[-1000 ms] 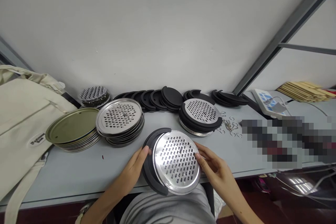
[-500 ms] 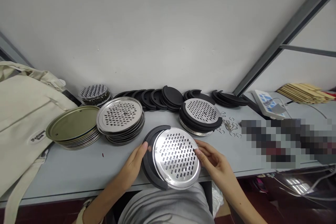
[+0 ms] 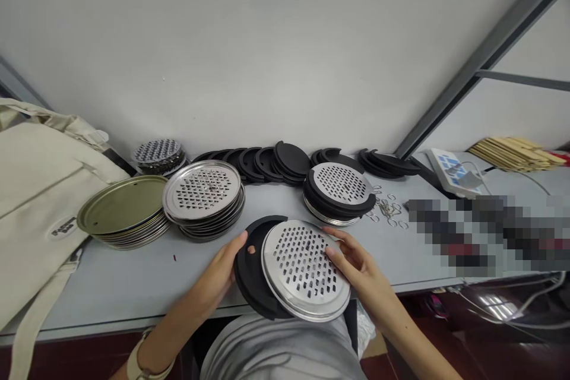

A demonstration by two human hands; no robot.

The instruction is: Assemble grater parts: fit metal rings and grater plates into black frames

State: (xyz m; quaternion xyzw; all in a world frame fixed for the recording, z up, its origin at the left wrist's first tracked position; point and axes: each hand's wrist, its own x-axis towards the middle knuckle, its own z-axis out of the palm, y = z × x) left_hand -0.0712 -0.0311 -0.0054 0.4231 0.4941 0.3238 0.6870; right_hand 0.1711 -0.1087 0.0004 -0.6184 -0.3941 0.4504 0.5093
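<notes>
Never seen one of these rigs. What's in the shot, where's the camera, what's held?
No machine: these are a person's bare hands, filmed by a camera worn on their head, looking forward and down. The left hand holds a black base; the right hand holds the perforated metal disc lying partly over it. On the table, a green-topped stack and a stack of perforated discs sit to the left, black pieces along the wall, and small metal pieces to the right.

perforated disc [image 3: 307,262]: metal, soft sheen | black holder [image 3: 252,278]: matt, plastic-looking | bag [image 3: 40,181]: matt cloth | tabletop [image 3: 133,285]: smooth
</notes>
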